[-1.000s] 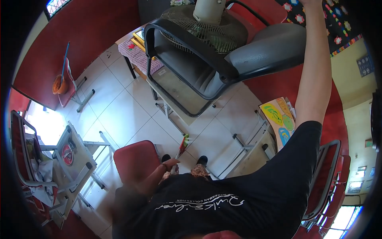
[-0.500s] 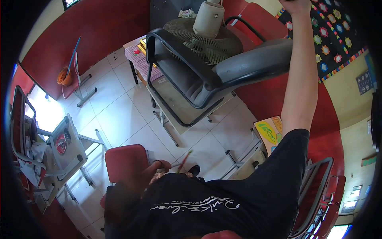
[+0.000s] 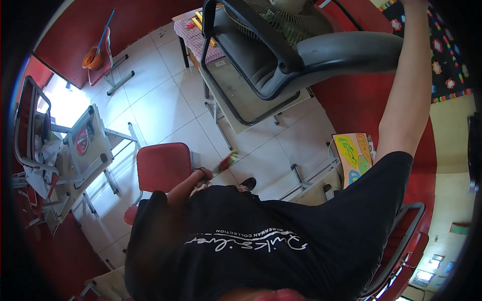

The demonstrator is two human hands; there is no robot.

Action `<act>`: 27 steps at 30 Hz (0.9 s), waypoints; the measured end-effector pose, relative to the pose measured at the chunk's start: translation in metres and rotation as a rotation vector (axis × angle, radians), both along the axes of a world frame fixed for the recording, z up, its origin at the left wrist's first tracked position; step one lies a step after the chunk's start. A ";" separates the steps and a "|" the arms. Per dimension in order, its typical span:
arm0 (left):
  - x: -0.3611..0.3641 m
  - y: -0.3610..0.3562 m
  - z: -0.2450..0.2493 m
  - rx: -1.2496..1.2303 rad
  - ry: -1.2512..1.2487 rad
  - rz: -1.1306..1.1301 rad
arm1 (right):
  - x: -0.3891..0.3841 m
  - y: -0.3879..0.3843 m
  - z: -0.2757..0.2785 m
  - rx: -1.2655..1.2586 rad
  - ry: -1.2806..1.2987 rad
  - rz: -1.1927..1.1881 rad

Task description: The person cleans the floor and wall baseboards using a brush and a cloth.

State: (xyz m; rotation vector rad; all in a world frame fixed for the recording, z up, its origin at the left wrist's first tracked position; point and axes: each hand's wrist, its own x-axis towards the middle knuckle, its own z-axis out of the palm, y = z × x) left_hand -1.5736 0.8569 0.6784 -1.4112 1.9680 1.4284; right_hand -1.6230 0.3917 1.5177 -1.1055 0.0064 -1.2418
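Observation:
My left hand [image 3: 203, 175] is low in front of my body, closed around a slim stick-like thing [image 3: 224, 163] with red and green on it, blurred by motion. A red-backed chair [image 3: 163, 166] stands just beside that hand. My right arm reaches up at the right, and only the base of my right hand [image 3: 414, 3] shows at the top edge, its fingers cut off. Near that arm is a dark office chair [image 3: 346, 52] with a black armrest, tipped on a desk [image 3: 236, 108]. A fan [image 3: 286, 22] with a wire cage is behind it.
At left stand a desk-chair [image 3: 93, 143] and a red chair holding an orange pot [image 3: 92, 59] with a blue stick. A pink-checked table [image 3: 193, 37] is at the back. A colourful picture board [image 3: 354, 155] and red chairs [image 3: 401, 246] are at right.
The whole view has shifted, so the room's things sit higher and further right. My left hand has risen in the picture, and the stick-like thing now tilts more to the right. My right hand is mostly out of frame.

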 end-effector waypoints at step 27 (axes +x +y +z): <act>0.037 0.001 0.024 -0.201 0.003 -0.012 | 0.006 0.014 0.003 -0.104 0.102 -0.134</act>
